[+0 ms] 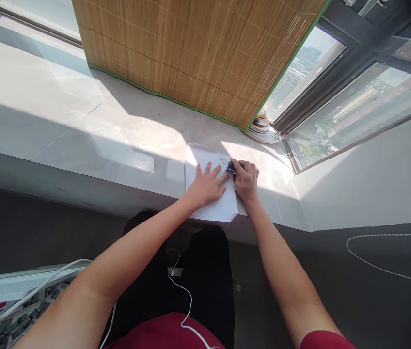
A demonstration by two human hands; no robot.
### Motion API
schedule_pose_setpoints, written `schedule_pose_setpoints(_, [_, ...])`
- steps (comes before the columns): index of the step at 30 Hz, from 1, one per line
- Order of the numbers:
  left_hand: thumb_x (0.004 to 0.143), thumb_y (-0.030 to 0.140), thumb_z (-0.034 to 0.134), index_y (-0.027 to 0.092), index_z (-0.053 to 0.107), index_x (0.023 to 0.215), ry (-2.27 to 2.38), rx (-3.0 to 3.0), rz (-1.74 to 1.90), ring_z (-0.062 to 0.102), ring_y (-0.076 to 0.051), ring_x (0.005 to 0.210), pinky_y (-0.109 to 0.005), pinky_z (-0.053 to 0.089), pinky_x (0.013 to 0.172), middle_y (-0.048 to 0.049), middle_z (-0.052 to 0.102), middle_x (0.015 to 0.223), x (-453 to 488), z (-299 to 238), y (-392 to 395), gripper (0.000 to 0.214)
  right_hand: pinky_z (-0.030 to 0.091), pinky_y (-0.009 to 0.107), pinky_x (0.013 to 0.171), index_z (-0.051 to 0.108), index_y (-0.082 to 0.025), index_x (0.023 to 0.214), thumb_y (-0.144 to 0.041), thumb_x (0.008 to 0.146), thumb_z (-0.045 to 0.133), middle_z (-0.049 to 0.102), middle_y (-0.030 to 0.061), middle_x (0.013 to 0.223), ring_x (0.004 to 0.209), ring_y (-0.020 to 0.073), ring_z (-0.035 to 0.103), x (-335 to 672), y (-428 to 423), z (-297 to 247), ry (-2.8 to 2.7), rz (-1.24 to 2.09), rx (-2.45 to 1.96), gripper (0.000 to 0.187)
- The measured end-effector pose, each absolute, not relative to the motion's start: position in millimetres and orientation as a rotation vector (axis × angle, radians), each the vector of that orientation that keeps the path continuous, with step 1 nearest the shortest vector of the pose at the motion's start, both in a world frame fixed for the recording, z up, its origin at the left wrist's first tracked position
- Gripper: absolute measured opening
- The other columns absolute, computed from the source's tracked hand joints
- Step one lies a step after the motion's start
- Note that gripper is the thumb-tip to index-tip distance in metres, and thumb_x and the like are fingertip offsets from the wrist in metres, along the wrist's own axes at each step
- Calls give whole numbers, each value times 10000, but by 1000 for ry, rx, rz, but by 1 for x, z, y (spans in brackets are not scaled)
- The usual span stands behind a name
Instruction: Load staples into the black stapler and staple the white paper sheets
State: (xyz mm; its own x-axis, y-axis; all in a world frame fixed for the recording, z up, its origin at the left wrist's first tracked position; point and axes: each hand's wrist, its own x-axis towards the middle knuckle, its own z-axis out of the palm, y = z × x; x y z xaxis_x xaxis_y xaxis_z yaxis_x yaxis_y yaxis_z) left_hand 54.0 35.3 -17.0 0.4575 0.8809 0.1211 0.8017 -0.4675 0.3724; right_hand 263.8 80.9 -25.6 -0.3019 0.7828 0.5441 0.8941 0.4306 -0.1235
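Observation:
White paper (214, 211) lies on the pale window ledge, its near edge reaching over the ledge's front and its lower right corner bent. Flat on the paper, with fingers spread, rests my left hand (207, 188). My right hand (248, 178) is closed around a small black stapler (231, 167) at the paper's right edge. Most of the stapler is hidden by the fingers. Close to its front end, a patch of small grey marks (223, 159) shows on the paper; I cannot tell whether they are staples or drawn lines.
A bamboo blind (191, 53) with green edging hangs over the window ledge (125, 131). Behind its lower right corner sits a stack of round objects (261, 128). Windows stand at the right. A white cable (191, 300) runs over my lap, and a twisted cord (369, 264) hangs at right.

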Motion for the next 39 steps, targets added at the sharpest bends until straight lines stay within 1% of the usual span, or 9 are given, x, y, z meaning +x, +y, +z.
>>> schedule_pose_setpoints(5, [1097, 511, 433, 339, 482, 1674, 1450, 2426, 455, 161, -471, 1678, -797, 45, 1308, -64, 307, 1810, 55, -16, 34, 604, 406, 504, 1041, 648, -335, 1497, -154, 1017, 476, 666, 113, 1283, 1206, 315, 547, 263, 80, -25, -2154, -277, -1440, 541])
schedule_pose_setpoints(11, [1100, 517, 422, 327, 477, 1679, 1460, 2427, 441, 150, -482, 1677, -814, 51, 1296, -75, 293, 1814, 56, -16, 33, 612, 417, 508, 1017, 628, -341, 1524, -141, 989, 489, 661, 121, 1266, 1206, 326, 544, 263, 82, -27, -2176, -309, -1456, 587])
schedule_pose_setpoints(17, [1091, 521, 430, 348, 482, 1673, 1463, 2413, 454, 151, -466, 1681, -796, 37, 1307, -58, 306, 1811, 56, -16, 34, 609, 409, 488, 1011, 627, -339, 1523, -144, 1006, 475, 652, 119, 1297, 1207, 320, 537, 262, 81, -26, -2174, -297, -1473, 573])
schedule_pose_setpoints(24, [1091, 515, 411, 335, 467, 1683, 1463, 2411, 431, 152, -468, 1681, -803, 45, 1300, -71, 298, 1813, 56, -11, 32, 621, 391, 472, 1007, 617, -332, 1549, -131, 1010, 473, 647, 122, 1307, 1213, 316, 526, 260, 80, -23, -2209, -328, -1534, 593])
schedule_pose_setpoints(29, [1096, 518, 385, 312, 457, 1691, 1461, 2424, 408, 151, -475, 1679, -805, 56, 1298, -86, 286, 1817, 56, -12, 33, 634, 350, 523, 1074, 614, -371, 1553, -110, 1002, 462, 655, 110, 1300, 1228, 314, 520, 259, 82, -25, -2250, -379, -1563, 628])
schedule_pose_setpoints(32, [1095, 523, 384, 326, 458, 1688, 1467, 2426, 424, 140, -467, 1683, -799, 46, 1302, -75, 284, 1818, 57, -16, 34, 630, 289, 562, 1132, 646, -386, 1511, -109, 983, 480, 651, 97, 1306, 1237, 315, 505, 258, 82, -25, -2288, -406, -1569, 619])
schedule_pose_setpoints(35, [1092, 522, 397, 341, 462, 1683, 1464, 2428, 455, 141, -467, 1683, -798, 42, 1303, -64, 289, 1817, 57, -20, 35, 622, 250, 579, 1163, 681, -377, 1458, -121, 981, 477, 653, 93, 1301, 1241, 315, 501, 255, 81, -24, -2298, -368, -1543, 579])
schedule_pose_setpoints(39, [1082, 522, 431, 365, 487, 1666, 1460, 2408, 475, 155, -472, 1680, -803, 33, 1302, -58, 321, 1804, 56, -21, 36, 607, 302, 582, 1139, 670, -361, 1461, -148, 999, 445, 660, 102, 1268, 1217, 314, 519, 255, 79, -21, -2190, -265, -1519, 556])
